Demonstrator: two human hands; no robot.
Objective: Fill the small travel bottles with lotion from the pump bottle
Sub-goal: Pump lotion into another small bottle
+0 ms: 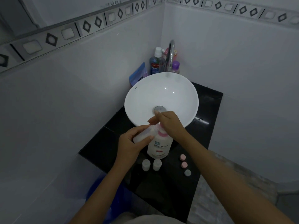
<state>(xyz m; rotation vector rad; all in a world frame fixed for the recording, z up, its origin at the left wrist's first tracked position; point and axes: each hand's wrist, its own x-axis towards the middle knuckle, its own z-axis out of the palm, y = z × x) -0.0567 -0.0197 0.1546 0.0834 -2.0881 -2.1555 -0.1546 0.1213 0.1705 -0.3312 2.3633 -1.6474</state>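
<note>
Dimly, black counter (208, 109), white basin (142, 97), tiled corner

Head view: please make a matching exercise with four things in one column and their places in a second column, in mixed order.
Things:
1. pump bottle
2. held travel bottle
3. loose caps
4. mouthwash bottle

Places:
A. behind the sink, beside the faucet
B. in the left hand
C. on the counter, under the right hand
D. in a row on the counter, right of the pump bottle

Pairs: 1-C, 2-B, 3-D, 4-A
</note>
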